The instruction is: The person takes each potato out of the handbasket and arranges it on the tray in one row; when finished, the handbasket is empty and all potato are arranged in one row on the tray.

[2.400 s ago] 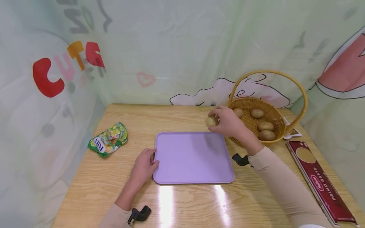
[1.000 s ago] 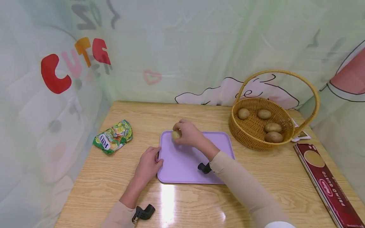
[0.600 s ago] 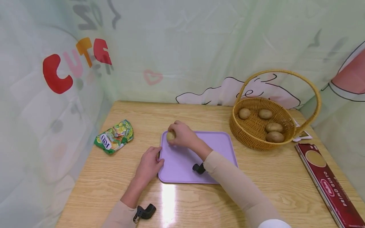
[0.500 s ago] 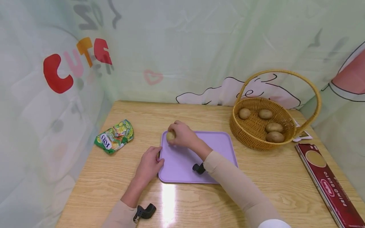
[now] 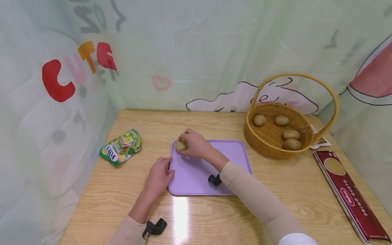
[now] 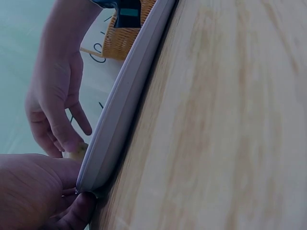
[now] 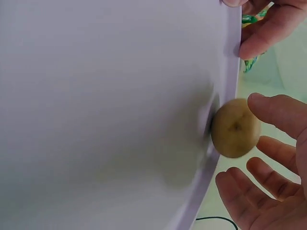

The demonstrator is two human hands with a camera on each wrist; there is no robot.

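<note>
A purple tray lies on the table. My left hand pinches its left rim, with a fingertip tucked under the edge in the left wrist view. At the tray's far left corner sits a potato. My right hand is around this potato with loosely spread fingers. In the right wrist view the thumb overlaps the edge of the potato, while the lower fingers stand apart from it.
A wicker basket with a tall handle stands at the back right, holding several potatoes. A red Primo Gusto packet lies along the right side. A green Fox's bag lies at the left. White card-like items lie behind the basket.
My right hand has carried the potato from beside the basket leftward to the tray's far left corner. Its fingers have since loosened around it. The left hand stays on the tray's rim.
</note>
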